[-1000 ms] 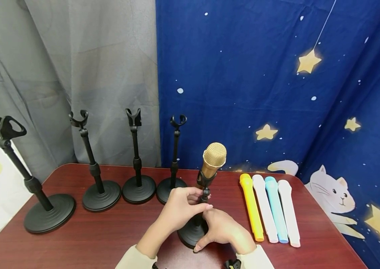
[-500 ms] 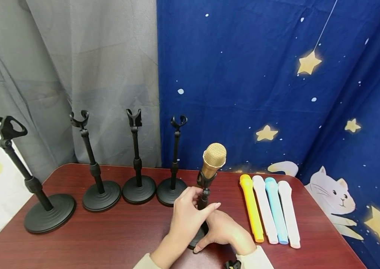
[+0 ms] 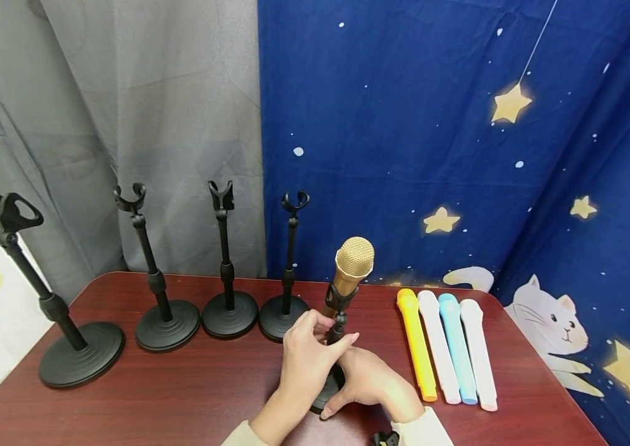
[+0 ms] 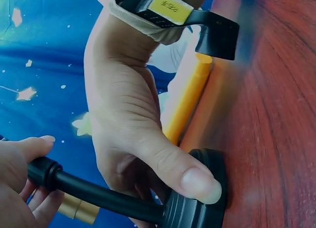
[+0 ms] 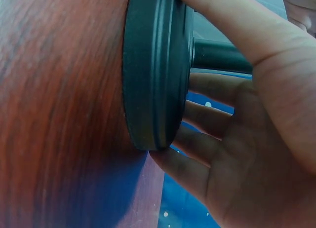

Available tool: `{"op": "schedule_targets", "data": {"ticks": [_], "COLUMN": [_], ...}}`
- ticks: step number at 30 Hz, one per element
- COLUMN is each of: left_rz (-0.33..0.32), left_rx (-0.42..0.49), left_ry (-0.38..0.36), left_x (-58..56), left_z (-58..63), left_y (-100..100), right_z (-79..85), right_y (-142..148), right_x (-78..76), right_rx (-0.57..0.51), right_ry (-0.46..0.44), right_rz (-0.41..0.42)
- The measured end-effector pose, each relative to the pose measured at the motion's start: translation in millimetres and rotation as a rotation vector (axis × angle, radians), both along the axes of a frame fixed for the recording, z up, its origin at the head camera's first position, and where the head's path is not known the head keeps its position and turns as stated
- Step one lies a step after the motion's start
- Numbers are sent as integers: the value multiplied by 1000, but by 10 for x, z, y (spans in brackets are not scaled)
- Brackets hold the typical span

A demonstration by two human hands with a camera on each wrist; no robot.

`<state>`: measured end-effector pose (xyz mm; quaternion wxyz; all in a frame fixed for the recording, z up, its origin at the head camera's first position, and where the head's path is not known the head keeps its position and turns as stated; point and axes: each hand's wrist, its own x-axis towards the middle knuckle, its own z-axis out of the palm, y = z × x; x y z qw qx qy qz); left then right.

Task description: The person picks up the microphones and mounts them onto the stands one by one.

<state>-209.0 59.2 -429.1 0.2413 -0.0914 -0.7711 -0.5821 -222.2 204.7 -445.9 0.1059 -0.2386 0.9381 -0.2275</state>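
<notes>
Blue starred curtain point(image 3: 381, 136) behind table point(image 3: 203, 384). Microphone stand point(image 3: 336, 332) well short of the table's far edge; its clip point(image 3: 340, 300) holds a gold microphone point(image 3: 354, 260). Left hand point(image 3: 309, 359): fingers clamped on the stem. Right hand point(image 3: 371, 379): fingers spread, gripping the base point(image 5: 157, 75).

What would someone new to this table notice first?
Probably the gold microphone, tilted in a black stand in the foreground, left grip on the pole and right grip on the base. Next, four yellow, white and blue microphones, lying at right.
</notes>
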Motion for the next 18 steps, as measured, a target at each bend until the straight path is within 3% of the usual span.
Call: {"op": "schedule_targets", "data": {"ticks": [8,18], "left_rz": [-59,-245], "left_rx": [-35,-18], "left_ry": [-3,-47], "left_x": [-40,-155], "left_z": [28,17], "left_y": [-83,-205], "right_z": [5,4], "right_y": [-13,-29], "right_x": [5,11], "right_rx": [8,60], "right_ry": [9,11], "right_rz": [-5,-17]}}
